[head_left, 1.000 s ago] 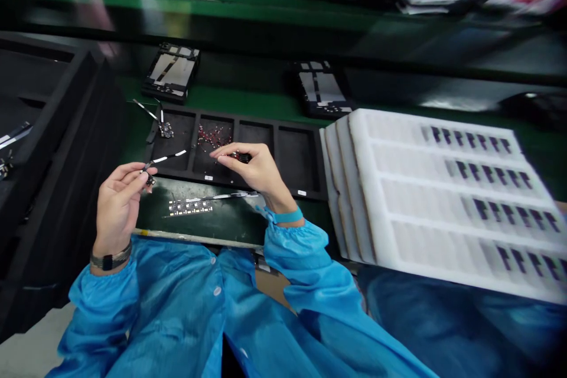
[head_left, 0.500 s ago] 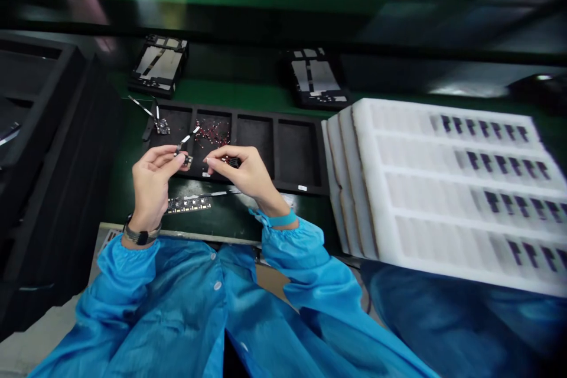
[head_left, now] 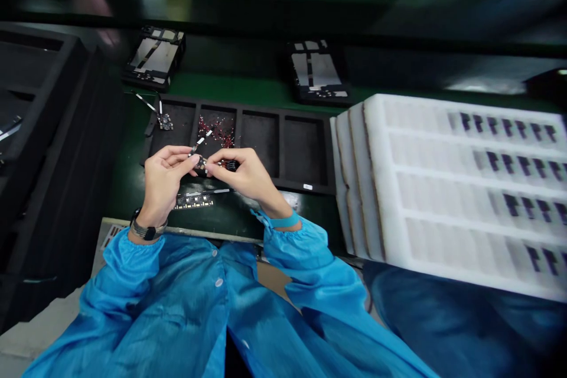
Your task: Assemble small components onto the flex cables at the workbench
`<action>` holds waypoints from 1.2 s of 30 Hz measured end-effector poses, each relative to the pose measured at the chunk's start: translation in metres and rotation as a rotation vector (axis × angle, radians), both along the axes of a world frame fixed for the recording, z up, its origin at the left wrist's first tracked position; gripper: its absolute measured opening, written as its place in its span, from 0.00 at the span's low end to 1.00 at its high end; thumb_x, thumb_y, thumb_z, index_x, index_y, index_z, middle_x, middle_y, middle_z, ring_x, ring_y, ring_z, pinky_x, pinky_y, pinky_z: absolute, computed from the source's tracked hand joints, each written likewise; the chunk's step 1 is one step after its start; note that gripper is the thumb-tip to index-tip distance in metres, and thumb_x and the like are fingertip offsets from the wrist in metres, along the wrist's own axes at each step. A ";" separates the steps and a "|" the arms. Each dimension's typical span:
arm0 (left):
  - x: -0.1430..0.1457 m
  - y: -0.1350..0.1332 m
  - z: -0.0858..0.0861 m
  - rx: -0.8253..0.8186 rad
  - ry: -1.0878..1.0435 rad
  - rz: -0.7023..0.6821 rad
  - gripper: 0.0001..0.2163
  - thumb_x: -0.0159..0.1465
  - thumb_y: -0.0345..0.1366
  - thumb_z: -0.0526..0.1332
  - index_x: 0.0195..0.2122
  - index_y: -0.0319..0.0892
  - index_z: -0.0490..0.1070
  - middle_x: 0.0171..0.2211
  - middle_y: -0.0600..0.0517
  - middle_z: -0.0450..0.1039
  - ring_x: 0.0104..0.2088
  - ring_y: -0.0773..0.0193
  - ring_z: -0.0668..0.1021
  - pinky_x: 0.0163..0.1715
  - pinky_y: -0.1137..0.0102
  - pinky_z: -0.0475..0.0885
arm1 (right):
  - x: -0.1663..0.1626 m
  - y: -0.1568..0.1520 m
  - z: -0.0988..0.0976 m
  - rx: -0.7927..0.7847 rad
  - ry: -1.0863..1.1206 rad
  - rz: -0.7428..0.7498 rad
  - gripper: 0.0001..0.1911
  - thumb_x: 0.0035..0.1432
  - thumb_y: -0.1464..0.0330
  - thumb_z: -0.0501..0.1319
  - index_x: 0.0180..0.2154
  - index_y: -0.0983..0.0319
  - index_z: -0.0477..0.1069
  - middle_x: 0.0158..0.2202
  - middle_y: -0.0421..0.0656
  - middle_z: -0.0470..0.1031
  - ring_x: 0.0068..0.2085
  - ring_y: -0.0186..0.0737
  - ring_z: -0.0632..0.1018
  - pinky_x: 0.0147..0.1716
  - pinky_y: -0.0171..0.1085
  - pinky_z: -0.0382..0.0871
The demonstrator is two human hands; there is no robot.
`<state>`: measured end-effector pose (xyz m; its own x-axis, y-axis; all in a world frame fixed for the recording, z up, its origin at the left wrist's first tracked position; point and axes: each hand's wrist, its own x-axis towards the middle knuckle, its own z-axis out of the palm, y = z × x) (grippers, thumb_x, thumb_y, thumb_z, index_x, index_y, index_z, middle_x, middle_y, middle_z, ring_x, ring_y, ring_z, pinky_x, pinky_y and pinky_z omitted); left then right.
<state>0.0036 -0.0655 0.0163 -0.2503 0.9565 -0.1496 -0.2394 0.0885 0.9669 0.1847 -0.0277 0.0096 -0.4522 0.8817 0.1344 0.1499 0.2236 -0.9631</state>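
My left hand [head_left: 165, 182] has its fingers [head_left: 182, 156] closed on a small ribbon-cable board [head_left: 200, 162], and my right hand [head_left: 244, 173] pinches a small dark part [head_left: 230, 165], both over the black compartment tray [head_left: 266, 107], with stacked white foam trays [head_left: 443, 170] at right.

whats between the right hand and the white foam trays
In the head view, the black compartment tray lies between the right hand and the white foam trays, its two rightmost compartments showing nothing inside.

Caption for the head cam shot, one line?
Left hand holds a flex cable, right hand a small dark part, over a black tray.
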 end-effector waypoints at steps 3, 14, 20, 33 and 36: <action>0.000 0.000 0.000 -0.009 -0.012 -0.008 0.16 0.49 0.37 0.80 0.36 0.38 0.81 0.29 0.50 0.82 0.26 0.65 0.81 0.31 0.70 0.77 | 0.000 -0.001 0.001 0.008 0.003 0.011 0.09 0.64 0.63 0.68 0.32 0.60 0.81 0.30 0.42 0.84 0.34 0.42 0.81 0.40 0.39 0.74; -0.001 -0.001 0.000 -0.016 -0.016 -0.016 0.16 0.49 0.37 0.80 0.36 0.38 0.81 0.29 0.50 0.82 0.26 0.65 0.81 0.30 0.69 0.77 | 0.000 -0.003 0.003 0.002 -0.025 -0.012 0.12 0.64 0.60 0.68 0.32 0.60 0.82 0.30 0.42 0.84 0.35 0.43 0.82 0.40 0.40 0.75; 0.000 -0.001 -0.002 -0.004 0.045 0.007 0.15 0.50 0.37 0.80 0.35 0.39 0.80 0.30 0.50 0.82 0.25 0.65 0.80 0.30 0.69 0.77 | 0.000 -0.002 0.001 -0.031 -0.023 -0.017 0.14 0.64 0.58 0.69 0.32 0.60 0.82 0.30 0.43 0.84 0.34 0.43 0.81 0.38 0.40 0.74; 0.000 -0.001 -0.003 -0.010 0.067 -0.024 0.17 0.50 0.39 0.81 0.36 0.39 0.79 0.29 0.50 0.82 0.26 0.64 0.81 0.30 0.69 0.78 | 0.002 0.002 -0.005 -0.124 0.025 0.001 0.18 0.61 0.51 0.72 0.34 0.60 0.84 0.32 0.44 0.86 0.35 0.43 0.81 0.39 0.41 0.74; 0.000 0.001 -0.004 -0.035 0.019 -0.060 0.19 0.49 0.40 0.81 0.36 0.39 0.78 0.28 0.50 0.82 0.26 0.63 0.82 0.31 0.68 0.78 | 0.004 0.003 -0.006 -0.137 0.051 0.010 0.19 0.60 0.50 0.73 0.34 0.60 0.84 0.32 0.44 0.86 0.36 0.44 0.81 0.39 0.41 0.74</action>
<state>0.0039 -0.0645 0.0126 -0.1960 0.9641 -0.1794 -0.2141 0.1364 0.9672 0.1887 -0.0249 0.0040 -0.4565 0.8890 0.0359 0.0986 0.0907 -0.9910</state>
